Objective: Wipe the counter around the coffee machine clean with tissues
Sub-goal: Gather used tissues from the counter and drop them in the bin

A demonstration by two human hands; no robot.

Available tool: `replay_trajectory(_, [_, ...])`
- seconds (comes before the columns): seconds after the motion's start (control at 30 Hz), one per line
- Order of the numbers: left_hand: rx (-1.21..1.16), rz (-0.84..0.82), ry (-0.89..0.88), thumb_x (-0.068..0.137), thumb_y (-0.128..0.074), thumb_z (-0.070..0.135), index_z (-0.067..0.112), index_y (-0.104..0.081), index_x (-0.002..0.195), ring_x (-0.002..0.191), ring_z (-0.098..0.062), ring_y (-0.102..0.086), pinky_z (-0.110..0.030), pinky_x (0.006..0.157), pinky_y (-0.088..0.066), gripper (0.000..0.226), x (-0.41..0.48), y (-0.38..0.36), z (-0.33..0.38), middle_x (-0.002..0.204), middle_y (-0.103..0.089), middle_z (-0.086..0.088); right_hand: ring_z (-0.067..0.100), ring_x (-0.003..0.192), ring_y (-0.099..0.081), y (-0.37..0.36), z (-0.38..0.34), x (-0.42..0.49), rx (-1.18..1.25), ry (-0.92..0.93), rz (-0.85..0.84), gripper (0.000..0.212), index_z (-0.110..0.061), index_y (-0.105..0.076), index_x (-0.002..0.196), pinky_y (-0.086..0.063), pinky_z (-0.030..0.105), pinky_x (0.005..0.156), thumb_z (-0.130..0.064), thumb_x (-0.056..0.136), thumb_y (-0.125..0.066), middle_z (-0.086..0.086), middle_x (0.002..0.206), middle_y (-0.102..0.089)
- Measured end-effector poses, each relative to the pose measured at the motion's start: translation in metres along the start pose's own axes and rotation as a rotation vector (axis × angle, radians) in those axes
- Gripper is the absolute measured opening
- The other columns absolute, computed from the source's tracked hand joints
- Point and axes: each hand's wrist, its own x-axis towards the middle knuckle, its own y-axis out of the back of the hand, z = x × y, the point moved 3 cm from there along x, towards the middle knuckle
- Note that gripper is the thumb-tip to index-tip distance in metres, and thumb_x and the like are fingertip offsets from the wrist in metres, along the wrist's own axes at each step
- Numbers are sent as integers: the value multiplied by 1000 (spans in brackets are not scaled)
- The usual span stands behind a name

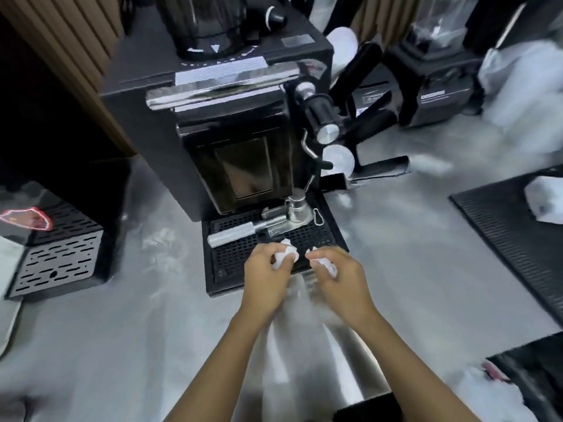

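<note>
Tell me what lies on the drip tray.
A portafilter and a steel cup rest on the drip tray. The left hand and right hand, holding tissues, hide part of its front.

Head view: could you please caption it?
Left hand and right hand grip crumpled tissues at the drip tray of the coffee machine.

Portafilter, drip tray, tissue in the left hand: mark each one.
portafilter (234,234), head view, on its silver handle.
drip tray (234,263), head view, on the bare grate at its left.
tissue (285,255) in the left hand (266,268), head view, on the crumpled white wad.
</note>
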Motion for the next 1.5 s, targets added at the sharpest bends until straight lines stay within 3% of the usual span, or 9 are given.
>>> replay_trajectory(0.17, [-12, -131, -60, 85, -70, 22, 21, -71, 92, 89, -4, -59, -23, 84, -47, 7, 3, -58, 30, 102, -64, 3, -9, 95, -57, 59, 22, -8, 16, -73, 157, 19, -18, -74, 93, -36, 1, 84, -2, 87, -65, -7, 98, -68])
replay_trajectory(0.47, [-41, -440, -218, 87, -68, 19, 23, -71, 96, 90, 8, -57, -1, 74, -39, 11, -31, -174, 93, 107, -64, 12, -13, 99, -56, 168, 71, -67, 6, -221, 478, 21, -25, -71, 94, -36, 0, 84, -6, 91, -63, -15, 101, -66])
replay_trajectory(0.7, [41, -663, -335, 85, -70, 25, 29, -72, 90, 93, -9, -56, -20, 80, -46, 7, -84, -261, 127, 92, -63, 28, -12, 97, -55, 229, 125, -141, 3, -475, 674, 14, -21, -71, 98, -37, 0, 78, -13, 94, -60, -15, 103, -65])
replay_trajectory(0.9, [65, -824, -435, 82, -71, 24, 25, -71, 87, 72, -7, -55, -15, 66, -45, 5, -124, -318, 141, 86, -67, 13, 7, 99, -59, 261, 178, -204, 4, -771, 791, 16, -19, -70, 102, -46, 22, 82, -14, 94, -57, -10, 107, -67])
replay_trajectory(1.0, [82, -911, -453, 83, -70, 25, 24, -71, 88, 68, -6, -53, -11, 62, -44, 6, -142, -339, 144, 90, -68, 7, 13, 89, -59, 268, 205, -234, 89, -931, 839, 20, -15, -65, 113, -44, 11, 66, -13, 94, -59, -2, 111, -63])
replay_trajectory(1.17, [126, -994, -481, 84, -70, 24, 22, -71, 90, 68, -9, -54, -17, 63, -48, 7, -161, -362, 143, 90, -68, 6, 25, 129, -46, 269, 230, -264, 180, -1070, 887, 48, -16, -43, 141, -41, 40, 106, -25, 96, -58, 4, 143, -47])
replay_trajectory(1.27, [223, -1061, -490, 86, -68, 23, 21, -70, 95, 64, -1, -50, -9, 60, -39, 10, -171, -373, 135, 84, -61, 12, 23, 128, -47, 275, 232, -270, 165, -1057, 952, 44, -14, -45, 139, -39, 34, 101, -23, 97, -56, 3, 141, -49])
replay_trajectory(1.33, [360, -1160, -479, 89, -64, 24, 22, -68, 107, 73, 2, -52, -9, 64, -38, 19, -178, -380, 125, 100, -63, 9, 19, 125, -49, 279, 232, -271, 154, -1032, 988, 39, -14, -49, 134, -39, 30, 98, -22, 97, -56, 2, 137, -53])
replay_trajectory(1.5, [540, -1290, -428, 93, -59, 27, 21, -61, 126, 103, -19, -60, -22, 88, -47, 33, -186, -381, 106, 129, -54, 1, 18, 121, -53, 289, 233, -265, 155, -959, 1053, 29, -16, -55, 125, -44, 38, 102, -20, 96, -57, -1, 126, -59])
